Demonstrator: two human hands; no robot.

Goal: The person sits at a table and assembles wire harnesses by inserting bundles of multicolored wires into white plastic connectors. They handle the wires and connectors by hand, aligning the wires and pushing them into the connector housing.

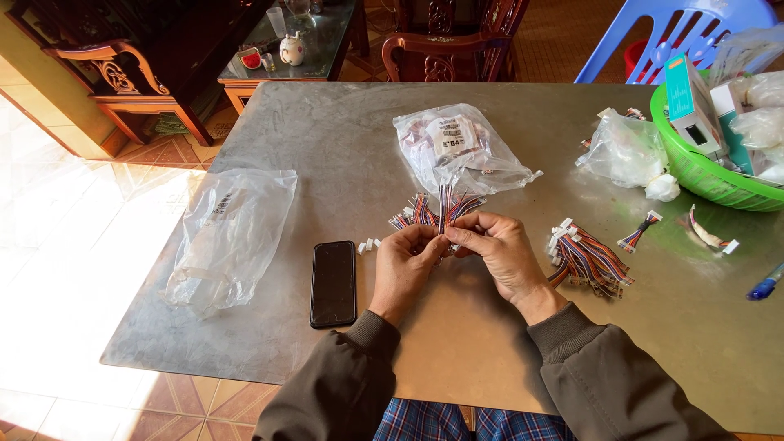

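Left hand (406,265) and right hand (498,253) pinching wire bundle (445,204), phone (333,283) left, bagged connectors (457,147) beyond

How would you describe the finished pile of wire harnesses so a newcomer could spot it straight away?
Start at the grey metal table and find the green basket at its right edge. Below and left of it, beside the right hand, lies the pile of wire harnesses. Unlike the loose single cables nearby, it is a thick striped bundle with white connectors clustered at one end.
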